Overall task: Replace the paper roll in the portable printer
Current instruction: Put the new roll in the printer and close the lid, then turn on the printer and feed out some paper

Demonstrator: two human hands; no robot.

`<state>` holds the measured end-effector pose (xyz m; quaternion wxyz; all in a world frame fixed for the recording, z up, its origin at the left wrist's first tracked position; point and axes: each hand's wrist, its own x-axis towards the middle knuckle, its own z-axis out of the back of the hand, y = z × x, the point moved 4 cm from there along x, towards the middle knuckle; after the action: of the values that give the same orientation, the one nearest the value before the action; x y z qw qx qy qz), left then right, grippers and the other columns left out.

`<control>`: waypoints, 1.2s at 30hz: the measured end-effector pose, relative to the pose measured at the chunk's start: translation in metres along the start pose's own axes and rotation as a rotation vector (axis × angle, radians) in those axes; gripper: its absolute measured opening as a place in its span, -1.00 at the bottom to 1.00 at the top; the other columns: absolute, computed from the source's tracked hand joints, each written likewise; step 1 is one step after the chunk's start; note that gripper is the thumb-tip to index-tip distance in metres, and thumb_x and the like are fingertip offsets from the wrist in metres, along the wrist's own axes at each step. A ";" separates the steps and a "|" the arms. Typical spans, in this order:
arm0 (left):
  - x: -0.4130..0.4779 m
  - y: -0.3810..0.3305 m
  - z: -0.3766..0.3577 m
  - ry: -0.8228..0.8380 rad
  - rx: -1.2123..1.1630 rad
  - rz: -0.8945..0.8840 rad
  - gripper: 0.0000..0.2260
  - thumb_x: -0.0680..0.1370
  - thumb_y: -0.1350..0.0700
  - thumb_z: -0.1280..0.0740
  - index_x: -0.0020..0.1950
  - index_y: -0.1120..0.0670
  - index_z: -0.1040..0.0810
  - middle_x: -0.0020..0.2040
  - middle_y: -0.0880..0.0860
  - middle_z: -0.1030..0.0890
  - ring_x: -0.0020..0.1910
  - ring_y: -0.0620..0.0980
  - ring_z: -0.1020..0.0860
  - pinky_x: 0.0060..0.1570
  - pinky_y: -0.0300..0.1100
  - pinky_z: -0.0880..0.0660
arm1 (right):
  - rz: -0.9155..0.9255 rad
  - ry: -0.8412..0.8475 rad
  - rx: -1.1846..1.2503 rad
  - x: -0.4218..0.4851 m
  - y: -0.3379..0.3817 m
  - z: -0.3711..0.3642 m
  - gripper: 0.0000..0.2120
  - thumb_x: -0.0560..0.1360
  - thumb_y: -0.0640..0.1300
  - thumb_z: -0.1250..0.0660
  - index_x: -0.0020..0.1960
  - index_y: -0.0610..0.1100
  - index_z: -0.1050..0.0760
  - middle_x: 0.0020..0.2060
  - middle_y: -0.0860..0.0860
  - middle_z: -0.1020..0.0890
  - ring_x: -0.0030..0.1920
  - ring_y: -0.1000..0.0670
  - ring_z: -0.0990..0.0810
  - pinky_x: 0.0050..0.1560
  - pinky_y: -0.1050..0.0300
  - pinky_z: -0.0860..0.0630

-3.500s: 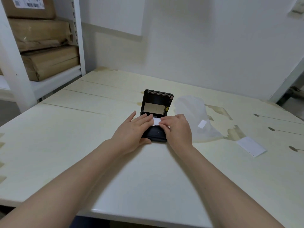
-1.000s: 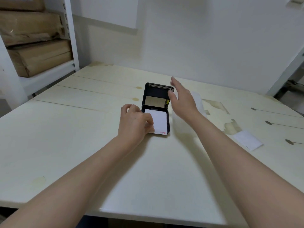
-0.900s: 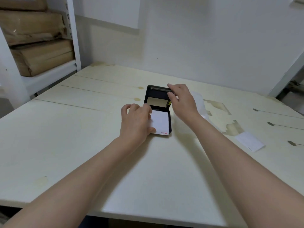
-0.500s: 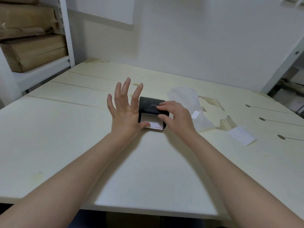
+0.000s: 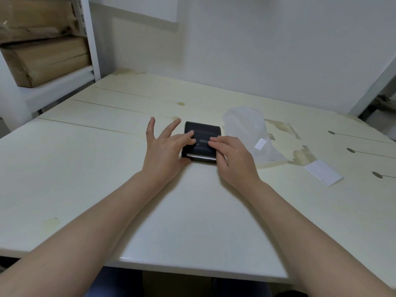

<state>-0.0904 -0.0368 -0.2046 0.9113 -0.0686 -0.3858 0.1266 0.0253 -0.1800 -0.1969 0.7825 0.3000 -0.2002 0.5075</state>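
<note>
Both hands press the printer (image 5: 201,142) lid flat mid-desk: left hand (image 5: 165,150) splayed, right hand (image 5: 232,155) loosely curled, neither gripping. Press evenly so the paper (image 5: 201,156) edge exits straight.

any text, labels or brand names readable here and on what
None can be read.
Printer: small marks on its top face, too blurred to read.
White sticker on the plastic bag: looks blank.
White paper slip: faint marks along one edge, too small to read.
Cardboard boxes: no print visible.
</note>
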 end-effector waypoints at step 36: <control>0.027 -0.008 0.002 0.052 -1.160 0.846 -0.36 0.35 0.05 -0.59 0.35 0.01 -0.38 0.18 0.07 -0.62 0.09 0.01 -0.65 0.05 -0.12 -0.57 | -0.760 0.306 1.101 0.020 -0.014 0.022 -0.67 0.60 -0.12 -0.33 0.32 -0.21 -0.47 0.21 -0.17 -0.64 0.15 -0.09 -0.67 0.20 -0.05 -0.60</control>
<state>-0.0720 -0.0372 -0.1828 0.6099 -0.6882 -0.3096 0.2419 0.0457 -0.1855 -0.1717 0.6592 0.6284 0.3189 0.2624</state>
